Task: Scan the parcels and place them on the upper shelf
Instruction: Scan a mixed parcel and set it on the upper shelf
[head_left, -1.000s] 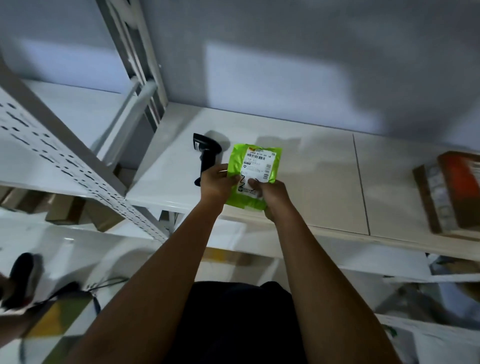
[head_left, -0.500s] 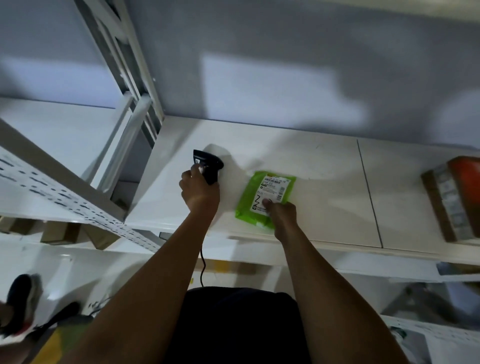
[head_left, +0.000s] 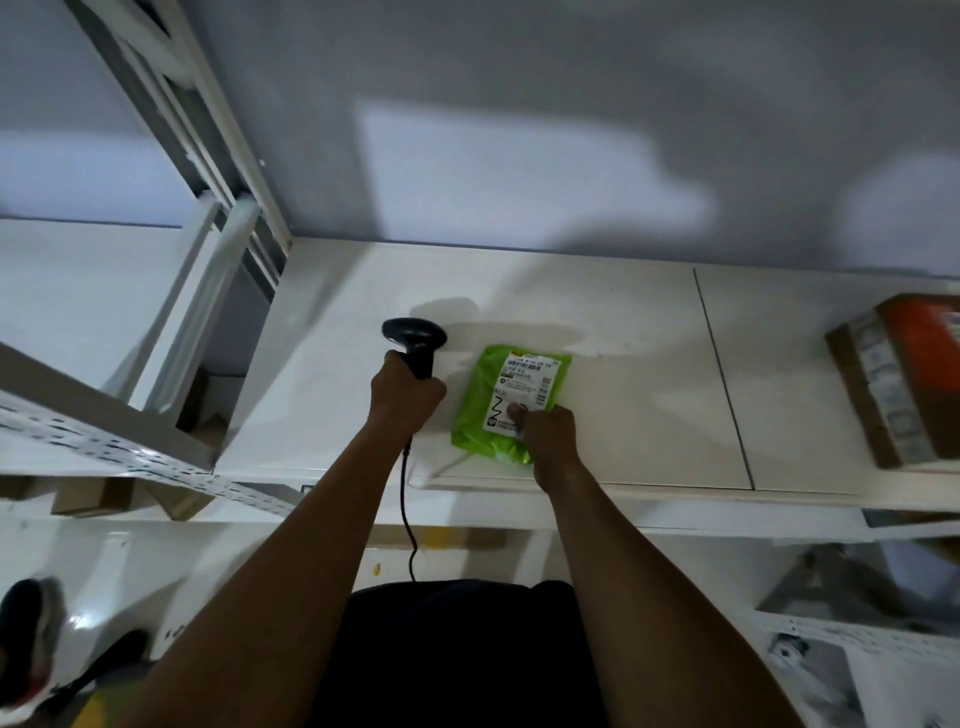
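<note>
while the left hand (head_left: 408, 397) grips one scanner (head_left: 415, 340), the right hand (head_left: 548, 434) pinches one green parcel (head_left: 483, 410).

parcel storeroom, white metal shelving (head_left: 597, 322), perforated uprights (head_left: 109, 441), labelled parcel (head_left: 511, 405), handheld scanner (head_left: 415, 343)

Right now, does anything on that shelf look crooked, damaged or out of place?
Nothing looks damaged or spilled. The brown cardboard box with an orange top sits skewed on the white shelf, at the far right. The green plastic parcel lies slightly tilted, held by the right hand; the left hand grips the black scanner.
</note>
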